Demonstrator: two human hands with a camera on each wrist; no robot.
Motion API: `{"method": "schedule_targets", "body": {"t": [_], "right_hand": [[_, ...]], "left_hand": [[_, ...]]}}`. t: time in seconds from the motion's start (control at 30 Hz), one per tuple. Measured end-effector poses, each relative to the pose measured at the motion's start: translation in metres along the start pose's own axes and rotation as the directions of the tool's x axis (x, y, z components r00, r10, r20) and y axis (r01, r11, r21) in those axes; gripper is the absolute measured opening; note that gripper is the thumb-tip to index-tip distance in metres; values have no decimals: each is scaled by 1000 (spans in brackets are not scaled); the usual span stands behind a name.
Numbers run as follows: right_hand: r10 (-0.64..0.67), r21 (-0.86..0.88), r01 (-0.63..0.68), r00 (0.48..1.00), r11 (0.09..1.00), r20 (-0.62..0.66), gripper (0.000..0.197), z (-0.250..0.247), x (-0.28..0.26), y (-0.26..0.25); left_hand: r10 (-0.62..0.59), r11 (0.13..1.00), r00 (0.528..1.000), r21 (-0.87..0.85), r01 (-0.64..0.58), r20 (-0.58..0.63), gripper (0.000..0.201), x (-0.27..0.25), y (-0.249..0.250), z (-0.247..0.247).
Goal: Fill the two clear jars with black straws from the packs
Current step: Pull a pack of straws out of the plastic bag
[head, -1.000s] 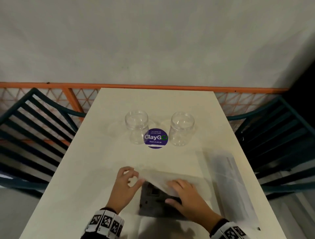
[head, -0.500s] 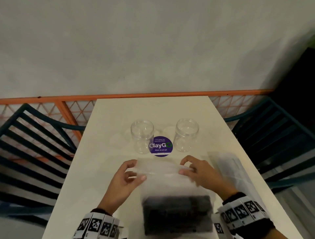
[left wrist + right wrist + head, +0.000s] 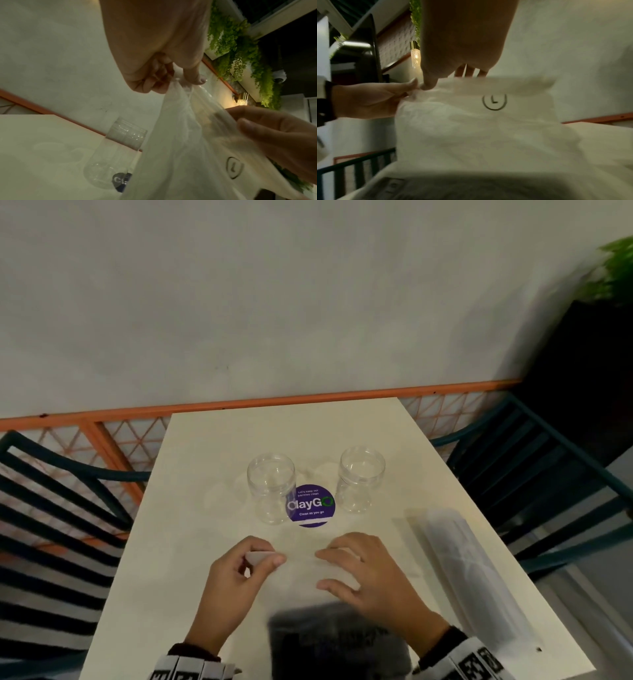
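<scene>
Left hand [image 3: 239, 583] pinches the top corner of the straw pack [image 3: 301, 577]; right hand [image 3: 366, 573] grips the mouth's other side, pack raised over the table [image 3: 191, 508] before both empty jars [image 3: 271, 487]. Best pull the film apart evenly, keeping black straws [image 3: 335, 635] low.

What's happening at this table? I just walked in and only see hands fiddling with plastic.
A person is opening a clear plastic pack of black straws. The left hand pinches one corner of the pack's top edge, and the right hand holds the top edge beside it. Both clear jars, the left jar and the right jar, stand empty on the white table. A second pack lies untouched by the table's right edge.
</scene>
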State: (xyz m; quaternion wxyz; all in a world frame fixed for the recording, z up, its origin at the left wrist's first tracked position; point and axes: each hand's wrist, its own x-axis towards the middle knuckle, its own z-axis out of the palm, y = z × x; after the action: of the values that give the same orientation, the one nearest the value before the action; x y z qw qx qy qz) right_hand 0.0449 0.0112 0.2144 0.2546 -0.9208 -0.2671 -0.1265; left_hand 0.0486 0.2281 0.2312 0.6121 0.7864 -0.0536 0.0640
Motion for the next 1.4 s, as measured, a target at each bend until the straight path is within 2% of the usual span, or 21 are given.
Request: {"method": "schedule_targets", "body": {"t": [0.1,0.17,0.27,0.37,0.43,0.5,0.57,0.6,0.67,0.77,0.83,0.9,0.97,1.03,1.1,1.13,1.2,1.27,1.4], "right_hand": [[-34,46,36,998,998,-46,31,2,11,-2],[13,79,-8,998,997,-62,41,-7,18,5],[98,76,-92,992,993,-81,47,-28,18,25],[281,182,-266,958,947,-61,32,-44,10,48],[365,282,-346,931,895,-18,5,-50,4,58],[426,409,-392,905,824,9,24,-50,0,63],[496,535,-436,867,724,36,20,-49,0,63],[508,579,-439,860,688,49,17,-48,1,62],[499,639,-430,863,638,82,15,-45,4,59],[458,735,-407,877,542,148,17,-44,8,51],[453,769,-390,879,506,147,20,-44,9,47],[475,802,-372,871,467,127,23,-43,9,45],[499,807,-357,862,470,91,25,-40,8,44],[504,802,-347,861,487,66,27,-37,7,41],[480,778,-342,875,527,60,26,-36,4,38],[459,751,-340,887,565,56,25,-36,3,37],[417,687,-339,907,643,58,23,-37,1,35],[396,638,-329,917,696,41,28,-38,1,37],[483,628,-354,874,694,-41,34,-44,-1,51]], "left_hand": [[10,999,999,-35,-11,-31,14,2,6,4],[-11,1000,995,-22,9,-100,10,5,7,2],[-56,998,971,-51,45,-233,22,9,-3,-8],[-94,995,951,-41,86,-293,27,12,-10,-19],[-129,991,948,-14,131,-292,26,13,-10,-21],[-124,983,948,93,157,-292,21,13,-8,-18],[-45,921,939,349,171,-342,13,15,-2,-13],[20,868,932,470,164,-362,22,16,4,-8],[165,820,946,572,26,-279,27,17,17,11],[254,828,967,514,-223,11,18,16,35,53],[277,834,952,461,-304,126,19,16,38,78],[291,831,940,441,-340,176,20,18,40,95],[292,836,939,428,-344,184,19,22,39,102],[265,868,950,389,-310,167,26,25,34,102],[224,897,958,346,-274,178,40,27,27,98],[217,900,957,340,-272,191,40,28,23,96],[221,888,950,358,-290,222,32,28,22,92],[236,852,940,412,-322,246,29,28,24,87],[240,778,955,554,-296,174,23,30,22,60]]}}
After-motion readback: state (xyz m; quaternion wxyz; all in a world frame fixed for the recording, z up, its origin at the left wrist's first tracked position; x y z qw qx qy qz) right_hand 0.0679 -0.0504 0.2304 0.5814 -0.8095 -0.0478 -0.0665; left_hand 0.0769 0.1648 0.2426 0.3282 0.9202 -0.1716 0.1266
